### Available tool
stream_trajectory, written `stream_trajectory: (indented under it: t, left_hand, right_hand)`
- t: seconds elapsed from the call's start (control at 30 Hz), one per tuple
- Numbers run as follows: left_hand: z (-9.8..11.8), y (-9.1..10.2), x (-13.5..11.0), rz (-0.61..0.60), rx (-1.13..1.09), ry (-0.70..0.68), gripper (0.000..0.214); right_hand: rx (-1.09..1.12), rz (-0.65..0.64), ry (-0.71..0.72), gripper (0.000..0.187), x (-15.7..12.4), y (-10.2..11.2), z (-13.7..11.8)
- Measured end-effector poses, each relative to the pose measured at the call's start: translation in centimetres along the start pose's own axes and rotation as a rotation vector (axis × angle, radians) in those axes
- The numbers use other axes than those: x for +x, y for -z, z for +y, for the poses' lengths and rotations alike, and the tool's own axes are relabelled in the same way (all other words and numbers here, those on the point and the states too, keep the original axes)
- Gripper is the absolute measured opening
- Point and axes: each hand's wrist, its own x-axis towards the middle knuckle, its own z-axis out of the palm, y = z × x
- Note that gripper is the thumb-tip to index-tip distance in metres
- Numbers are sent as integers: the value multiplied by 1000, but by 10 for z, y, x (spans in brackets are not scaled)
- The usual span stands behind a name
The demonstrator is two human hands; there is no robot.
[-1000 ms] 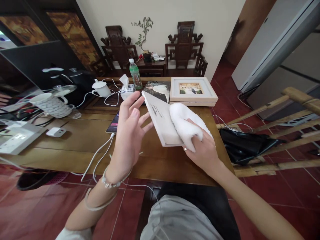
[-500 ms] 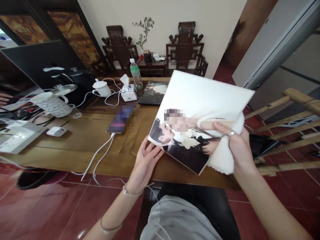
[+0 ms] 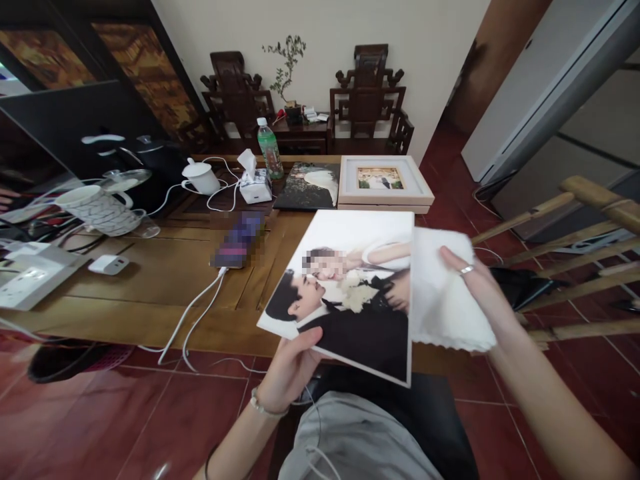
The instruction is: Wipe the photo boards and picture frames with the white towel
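Note:
My left hand (image 3: 295,367) grips a photo panel (image 3: 365,337) by its lower left edge, thumb on the front and the other fingers behind it. The panel shows a couple, one in a dark suit, with pale flowers between them, on a white ground. It is held tilted above the table's front edge. In my right hand (image 3: 490,297) is a white cloth (image 3: 443,307), pinched under the thumb. The cloth hangs beside the panel's right edge; whether the two touch I cannot tell.
Behind the panel on the wooden table (image 3: 165,287) lie a dark photo panel (image 3: 305,190) and a pale framed picture (image 3: 420,187). Further left are a bottle (image 3: 270,150), tissue box (image 3: 256,187), phone (image 3: 237,243), mugs and cables. A bamboo rack (image 3: 595,203) stands at right.
The panel has been lowered and turned toward the left, uncovering the framed picture behind. My right hand and the cloth have come off the panel's face to its right side.

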Motion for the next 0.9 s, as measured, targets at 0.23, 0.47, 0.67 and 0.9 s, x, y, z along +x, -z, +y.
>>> stream_trajectory:
  t: [0.23,0.47,0.67,0.9]
  left_hand:
    - [36,-13,34,28,57,-142,34]
    - [67,-34,68,-18,99,-287,28]
    - [83,-53,91,-8,166,-359,21]
    - [98,-72,116,-63,190,-443,29]
  right_hand:
    - [-825,-49,1059,8,24,33,-1]
    - [-1058,-577,1330,16,0,-6,16]
    - [-950,-297,1419,18,6,-50,-36]
    - [-1203,-369,1311,54,59,-124,-45]
